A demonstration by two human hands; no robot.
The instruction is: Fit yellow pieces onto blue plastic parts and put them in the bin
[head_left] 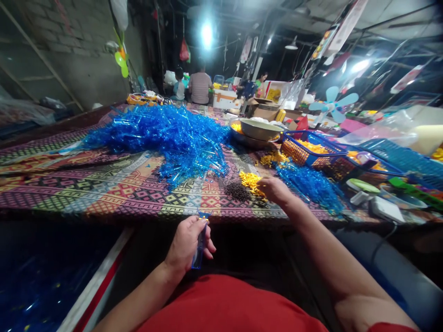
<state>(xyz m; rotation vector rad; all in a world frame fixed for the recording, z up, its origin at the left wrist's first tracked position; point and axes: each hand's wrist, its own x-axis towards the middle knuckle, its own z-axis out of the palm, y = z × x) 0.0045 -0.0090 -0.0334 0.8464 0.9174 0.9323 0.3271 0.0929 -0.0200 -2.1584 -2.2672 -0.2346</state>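
Left hand [185,244] is held below the near table edge, in front of the red shirt [228,306]. A blue plastic strip [199,244] is pinched upright between thumb and fingers, its top just above the fingers and its lower end below the hand. Dark open room surrounds this hand, between the torso and the table edge.

Right hand [275,190] is reached out over the table, fingers bunched and pressed together at the edge of a pile of yellow pieces [251,182]. Whether a piece is held cannot be told. A small dark pile of beads [237,191] lies just beside the yellow pieces. A smaller blue heap [311,186] lies to the right of the hand, near but apart.

The patterned cloth [114,196] runs to the near table edge, and a band of it lies between the piles and that edge. A large heap of blue strips [155,138] spreads behind the piles. A metal bowl [258,129] and a blue basket [304,150] stand beyond the hand. Below the edge at left, a bin of blue strips [41,281] is bounded by a red-and-white rim [100,276].
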